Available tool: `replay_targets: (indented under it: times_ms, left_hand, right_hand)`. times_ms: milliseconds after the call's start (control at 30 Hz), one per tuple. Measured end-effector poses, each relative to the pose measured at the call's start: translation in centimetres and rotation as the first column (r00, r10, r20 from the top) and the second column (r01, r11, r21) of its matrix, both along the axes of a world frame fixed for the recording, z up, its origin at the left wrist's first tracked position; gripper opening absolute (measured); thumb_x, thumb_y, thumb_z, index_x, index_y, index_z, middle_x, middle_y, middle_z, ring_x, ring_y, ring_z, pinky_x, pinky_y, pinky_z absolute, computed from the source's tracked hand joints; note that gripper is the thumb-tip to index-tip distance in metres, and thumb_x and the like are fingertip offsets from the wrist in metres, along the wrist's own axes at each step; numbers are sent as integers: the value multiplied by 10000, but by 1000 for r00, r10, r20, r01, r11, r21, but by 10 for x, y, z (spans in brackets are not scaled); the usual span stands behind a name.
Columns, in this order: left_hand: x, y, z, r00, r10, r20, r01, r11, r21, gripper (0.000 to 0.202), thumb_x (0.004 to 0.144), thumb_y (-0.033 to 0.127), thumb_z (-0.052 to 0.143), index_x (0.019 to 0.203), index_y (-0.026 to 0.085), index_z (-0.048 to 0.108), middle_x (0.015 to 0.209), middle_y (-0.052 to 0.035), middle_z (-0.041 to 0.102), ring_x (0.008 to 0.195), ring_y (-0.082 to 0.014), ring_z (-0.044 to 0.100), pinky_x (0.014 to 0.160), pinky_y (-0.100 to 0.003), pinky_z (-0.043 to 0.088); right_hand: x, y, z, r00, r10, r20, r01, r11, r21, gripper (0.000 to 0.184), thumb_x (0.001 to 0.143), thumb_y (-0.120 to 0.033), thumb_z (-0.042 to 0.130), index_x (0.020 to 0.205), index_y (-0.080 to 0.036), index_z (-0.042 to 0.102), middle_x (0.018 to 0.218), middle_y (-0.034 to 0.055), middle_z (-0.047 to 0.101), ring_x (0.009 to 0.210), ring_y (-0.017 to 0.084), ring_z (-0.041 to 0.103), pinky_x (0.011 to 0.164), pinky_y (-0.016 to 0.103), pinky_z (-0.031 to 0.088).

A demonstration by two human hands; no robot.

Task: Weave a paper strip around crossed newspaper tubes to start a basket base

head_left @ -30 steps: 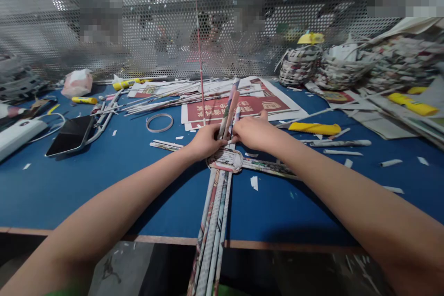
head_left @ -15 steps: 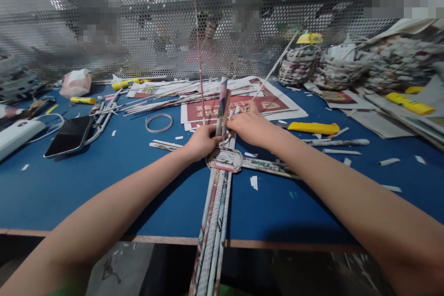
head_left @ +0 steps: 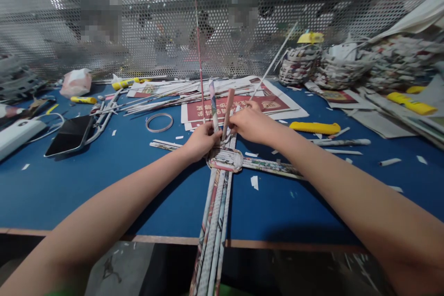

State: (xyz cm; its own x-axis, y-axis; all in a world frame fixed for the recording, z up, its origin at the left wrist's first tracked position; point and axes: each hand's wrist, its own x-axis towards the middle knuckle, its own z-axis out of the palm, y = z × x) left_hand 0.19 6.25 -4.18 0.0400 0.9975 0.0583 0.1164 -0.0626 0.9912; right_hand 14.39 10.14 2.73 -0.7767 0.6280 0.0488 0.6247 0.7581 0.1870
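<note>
A cross-shaped woven base [head_left: 225, 161] of rolled newspaper tubes lies in front of me, its long bundle of tubes [head_left: 215, 212] running over the table's near edge. My left hand [head_left: 201, 142] is closed around the foot of a raised patterned paper tube [head_left: 212, 104], at the far side of the base. Just right of it a brownish tube [head_left: 228, 112] stands tilted up. My right hand [head_left: 252, 124] has its fingers pinched together beside that tube, and a thin white paper strand [head_left: 274, 62] rises from it. A thin red strand [head_left: 200, 58] stands up behind my left hand.
On the blue table [head_left: 156, 208] lie a yellow utility knife [head_left: 315, 128], a tape-like ring [head_left: 159, 122], a phone [head_left: 70, 135], glue sticks [head_left: 125, 83] and paper scraps. Woven paper baskets [head_left: 300, 65] stand back right. A perforated metal screen [head_left: 166, 23] closes off the back.
The patterned tube has swung left with my left hand, opening a gap between it and the brownish tube. My right hand has shifted slightly right.
</note>
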Motion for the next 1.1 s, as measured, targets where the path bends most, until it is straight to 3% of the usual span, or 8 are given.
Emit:
replay_targets:
  times_ms: [133,367,533,733,833,967,1100]
  left_hand:
    - [0,-2,3,999,-32,29,33,999,-13,133,748,165,496,849,121,571,766,-35,636,689,-125,577,663,-250,445]
    - [-3,-5,7,979,-60,-195,55,998,-29,229,650,158,600,873,105,603,813,-72,656,714,-163,602,672,-293,469]
    - [-2,-6,10,967,-33,-252,28,999,-24,214,647,163,582,849,97,599,802,-86,655,709,-182,608,655,-301,476]
    - [-2,-4,7,965,3,-262,2,1000,18,187,623,166,579,801,115,604,770,-57,652,709,-183,605,644,-283,472]
    - [-2,-3,5,979,6,-206,-2,1000,21,188,610,141,571,794,126,605,728,-32,642,676,-159,598,631,-259,470]
    - [-1,-2,5,987,-12,-160,18,999,35,190,599,104,548,778,132,606,658,-1,614,612,-124,580,601,-227,460]
    - [0,-3,7,987,-17,-160,27,998,57,178,582,74,517,733,130,592,623,12,589,585,-112,565,569,-213,449]
  right_hand:
    - [1,4,-1,994,12,-107,-17,999,-42,101,730,-148,518,813,-139,576,809,66,619,817,198,531,760,323,274]
    - [5,11,-12,957,-15,-291,31,998,51,183,710,-227,577,850,-109,567,919,105,559,810,185,500,651,257,295]
    - [6,13,-14,977,-88,-192,92,996,11,208,771,-330,514,703,-145,578,696,45,583,737,184,504,679,298,268]
    - [7,15,-20,994,-66,-86,60,996,-70,170,789,-282,485,810,-170,611,975,93,564,963,248,454,749,356,300]
    - [4,10,-24,988,-137,-66,135,990,-33,219,773,-285,461,861,-141,599,1055,142,517,1009,289,423,770,408,328]
    - [-5,3,-33,944,-282,-174,278,959,-46,301,689,-359,499,847,-120,590,1053,174,493,1004,325,414,764,471,354]
    - [-15,3,-43,787,-533,-310,478,845,-240,196,607,-322,554,690,-148,587,1073,141,489,982,313,432,745,457,379]
